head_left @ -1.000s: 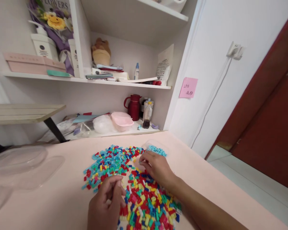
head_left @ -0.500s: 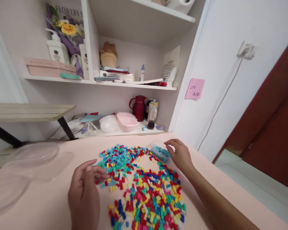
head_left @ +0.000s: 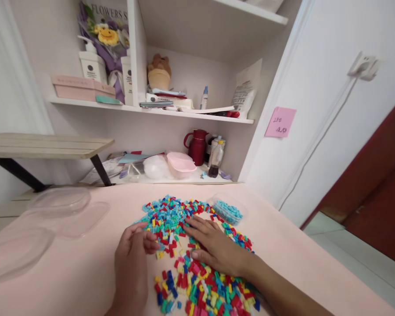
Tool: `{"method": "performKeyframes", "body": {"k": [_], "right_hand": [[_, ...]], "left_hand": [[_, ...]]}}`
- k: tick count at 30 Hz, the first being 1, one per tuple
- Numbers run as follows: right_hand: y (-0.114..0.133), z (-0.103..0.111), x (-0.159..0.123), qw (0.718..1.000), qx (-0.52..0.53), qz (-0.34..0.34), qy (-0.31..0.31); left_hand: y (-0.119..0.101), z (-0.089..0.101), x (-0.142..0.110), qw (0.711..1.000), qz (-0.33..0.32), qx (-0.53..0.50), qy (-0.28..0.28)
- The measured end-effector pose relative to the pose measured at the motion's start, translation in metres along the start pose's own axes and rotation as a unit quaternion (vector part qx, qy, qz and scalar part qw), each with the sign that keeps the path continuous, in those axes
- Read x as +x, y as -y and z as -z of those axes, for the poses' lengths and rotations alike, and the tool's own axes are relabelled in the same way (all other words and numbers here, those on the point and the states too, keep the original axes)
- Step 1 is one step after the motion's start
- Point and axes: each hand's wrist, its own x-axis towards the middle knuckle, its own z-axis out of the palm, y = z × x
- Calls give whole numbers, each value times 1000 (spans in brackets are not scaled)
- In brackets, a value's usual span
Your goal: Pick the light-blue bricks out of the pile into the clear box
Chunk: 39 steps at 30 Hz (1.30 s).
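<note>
Many small toy building bricks (head_left: 213, 287) in red, yellow, green, blue and white lie spread over the pink tabletop. A mostly light-blue heap of bricks (head_left: 166, 213) forms the far left part of the spread. My right hand (head_left: 213, 245) reaches over the middle of the bricks, fingers stretched out and pointing left, its fingertips at the edge of the heap. At the left edge of the bricks is my left hand (head_left: 136, 243), its fingers curled; whether anything is between them is hidden. A clear plastic tub (head_left: 242, 210) holding light-blue bricks stands behind my right hand.
Clear plastic containers and lids (head_left: 59, 199) lie on the left of the table (head_left: 85, 272). Behind are a pink bowl (head_left: 181, 164), a dark red jug (head_left: 197, 147) and a bottle (head_left: 215, 160). A wooden riser (head_left: 49, 147) stands at the left.
My right hand has moved from the clear tub leftward and nearer, onto the bricks, and its fingers have flattened out. My left hand stays at the left edge of the bricks. The view has shifted slightly.
</note>
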Motion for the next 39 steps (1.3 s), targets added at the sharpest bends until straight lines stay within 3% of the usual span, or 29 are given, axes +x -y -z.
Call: {"method": "performKeyframes", "body": {"k": [9,15,19,24,26,31,36,39], "right_hand": [[-2,-2,4,997,11,24,-69],[11,-3,4,998,-1,60,5],[10,3,5,996,69,56,-26],[-3,1,7,966,239,-24,-94],[-7,-2,7,957,255,-60,-120],[-2,-6,4,988,125,-36,-86],[16,-4,4,999,20,50,-2],[17,-2,6,997,15,74,12]], "left_hand": [[0,0,-3,999,-14,36,26],[2,1,-2,998,-35,56,20],[2,1,1,997,-41,58,10],[0,5,8,997,-40,72,0],[0,7,10,993,-35,108,17],[8,4,9,975,-29,186,116],[16,-6,4,975,25,79,208],[16,-8,2,975,36,61,210]]}}
